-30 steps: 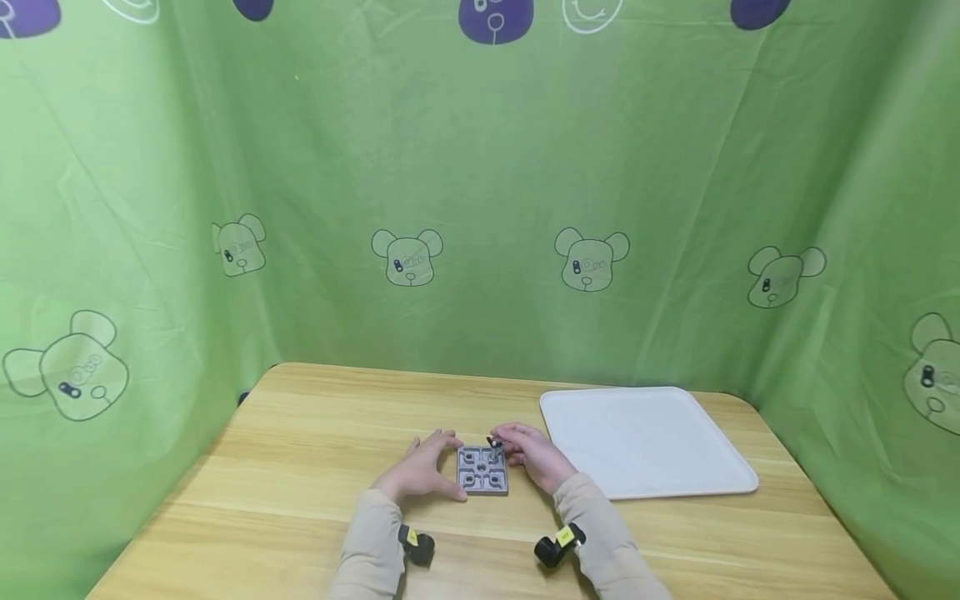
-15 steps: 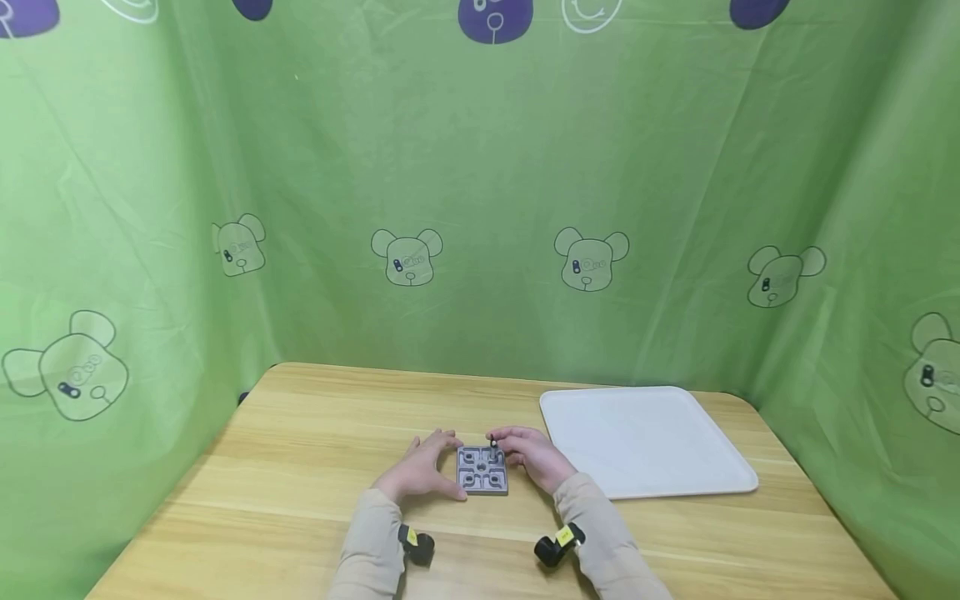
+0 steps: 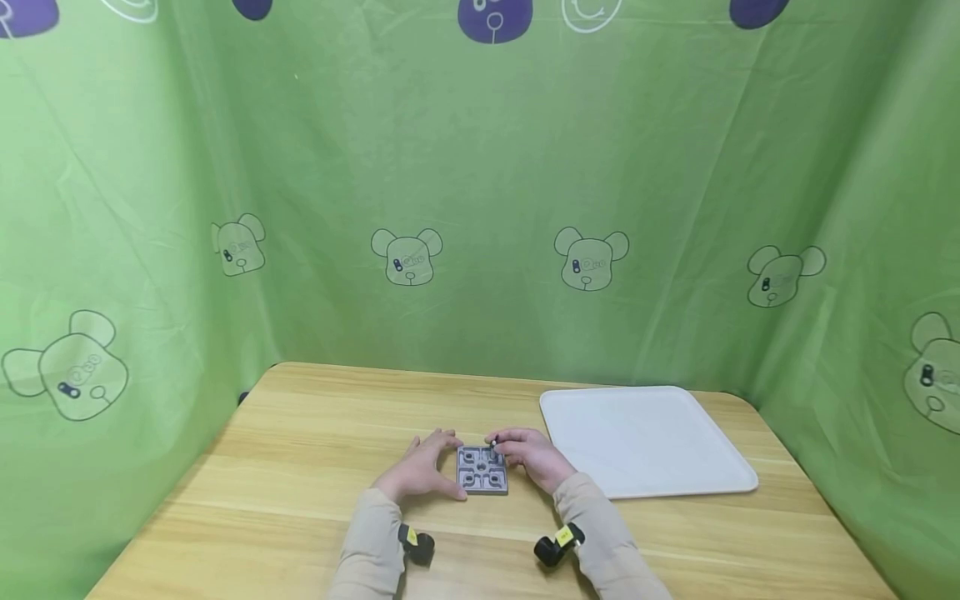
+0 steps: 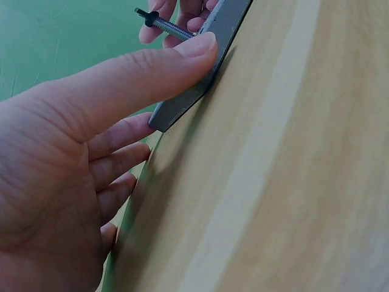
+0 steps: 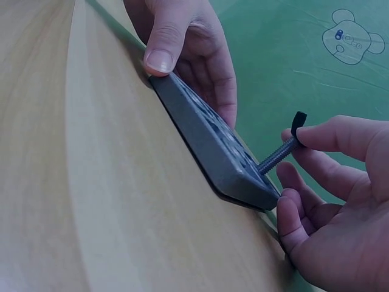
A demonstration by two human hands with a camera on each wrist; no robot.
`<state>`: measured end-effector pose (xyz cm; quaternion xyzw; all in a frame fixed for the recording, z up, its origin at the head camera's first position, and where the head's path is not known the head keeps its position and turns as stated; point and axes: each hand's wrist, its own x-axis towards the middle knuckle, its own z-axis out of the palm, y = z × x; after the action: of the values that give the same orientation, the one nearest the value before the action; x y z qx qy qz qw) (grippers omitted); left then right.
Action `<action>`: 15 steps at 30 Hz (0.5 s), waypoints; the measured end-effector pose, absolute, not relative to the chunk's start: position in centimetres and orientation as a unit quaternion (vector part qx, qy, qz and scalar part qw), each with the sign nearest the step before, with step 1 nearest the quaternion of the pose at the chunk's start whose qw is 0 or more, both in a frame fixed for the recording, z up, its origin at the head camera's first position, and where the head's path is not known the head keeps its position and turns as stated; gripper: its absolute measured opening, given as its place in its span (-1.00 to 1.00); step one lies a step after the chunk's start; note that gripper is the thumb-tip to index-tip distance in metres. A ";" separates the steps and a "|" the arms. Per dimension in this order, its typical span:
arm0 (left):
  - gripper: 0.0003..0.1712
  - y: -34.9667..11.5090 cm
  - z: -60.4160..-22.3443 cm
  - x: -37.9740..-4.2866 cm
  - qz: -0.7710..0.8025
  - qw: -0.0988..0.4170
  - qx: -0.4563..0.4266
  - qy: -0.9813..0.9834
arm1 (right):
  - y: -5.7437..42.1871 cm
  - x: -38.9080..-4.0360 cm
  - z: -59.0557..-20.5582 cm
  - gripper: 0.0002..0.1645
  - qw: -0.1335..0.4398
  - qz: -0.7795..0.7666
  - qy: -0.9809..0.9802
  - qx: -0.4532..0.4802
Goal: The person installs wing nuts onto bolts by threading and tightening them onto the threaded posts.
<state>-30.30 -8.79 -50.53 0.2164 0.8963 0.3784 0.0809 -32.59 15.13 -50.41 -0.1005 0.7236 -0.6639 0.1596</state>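
Note:
In the head view a grey square plate [image 3: 482,469] with recessed holes lies on the wooden table. My left hand [image 3: 422,469] holds it at its left side, thumb at the near corner and fingers at the far one. A wing bolt [image 5: 279,156] with a black head and threaded shank stands in the hole at the plate's far right corner. Much of its thread shows above the plate. My right hand [image 3: 536,457] pinches the bolt's head between thumb and index finger, the other fingers curled beside the plate's edge. The bolt's lower end is hidden in the plate.
A white tray [image 3: 645,442] lies on the table [image 3: 337,417] to the right, just behind my right hand. Green printed curtains [image 3: 487,167] stand around the table's back and sides. A black camera mount sits on each sleeve.
My right fingers have shifted around the wing bolt's head, and the head's angle has changed. The left hand and the plate have stayed in place.

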 end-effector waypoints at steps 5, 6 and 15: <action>0.00 -8.8 -50.6 -30.3 0.375 0.081 0.216 0.898 | 15.1 -32.5 -50.4 -0.62 0.159 -0.658 0.730 -0.099; 0.00 -8.8 -50.6 -30.4 0.375 0.081 0.216 0.898 | 15.0 -32.5 -50.3 -0.61 0.158 -0.657 0.731 -0.098; -0.01 -8.8 -50.8 -30.5 0.374 0.079 0.217 0.898 | 14.5 -32.7 -50.4 -0.71 0.135 -0.646 0.748 -0.068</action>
<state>-30.46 -8.84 -50.80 0.2169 0.8981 0.3743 0.0793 -32.73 14.51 -50.43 -0.0682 0.7481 -0.6461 0.1353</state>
